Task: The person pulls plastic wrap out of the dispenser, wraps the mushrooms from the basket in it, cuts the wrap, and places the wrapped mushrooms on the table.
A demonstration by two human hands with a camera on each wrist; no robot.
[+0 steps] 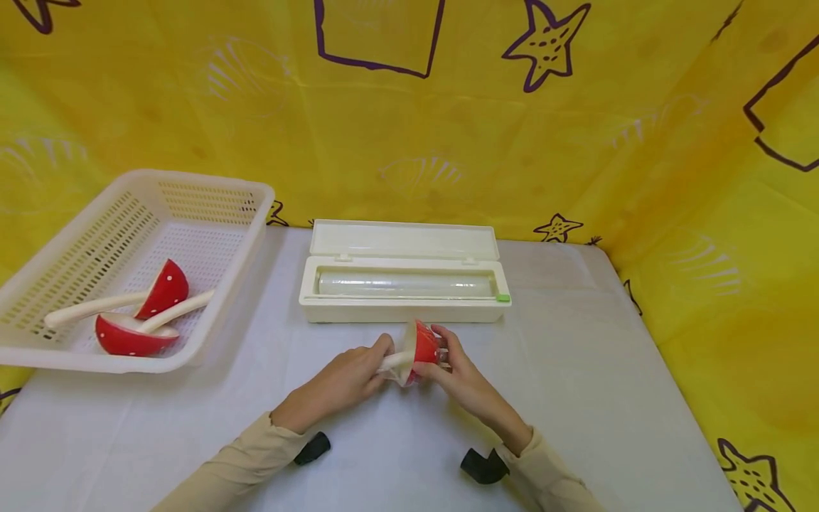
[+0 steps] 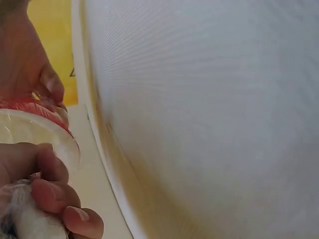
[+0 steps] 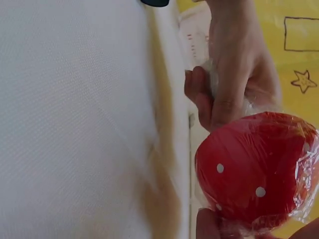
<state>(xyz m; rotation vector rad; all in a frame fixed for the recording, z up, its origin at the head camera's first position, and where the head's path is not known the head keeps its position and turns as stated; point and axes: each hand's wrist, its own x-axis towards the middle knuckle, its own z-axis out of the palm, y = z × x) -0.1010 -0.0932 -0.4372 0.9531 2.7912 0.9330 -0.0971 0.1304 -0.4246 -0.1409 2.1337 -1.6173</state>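
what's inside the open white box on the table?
White box: one long, glossy pale roll, apparently clear film, lying lengthwise. The roll covers its own underside and the box floor beneath it, so anything under there can't be seen.

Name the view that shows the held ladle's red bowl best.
Right wrist: the bowl shows large, its white dots clear. Head shows it small, from the side; left wrist shows its pale inside and some red, cropped.

The red, white-dotted, rounded ladle bowl (image 3: 244,172) looks smooth and glossy under clear, crinkled plastic film (image 3: 305,174). The cream rectangular box (image 1: 409,313) and white slotted basket (image 1: 77,361) look like smooth plastic; the white table cover (image 1: 608,370) resembles matt, finely woven cloth.
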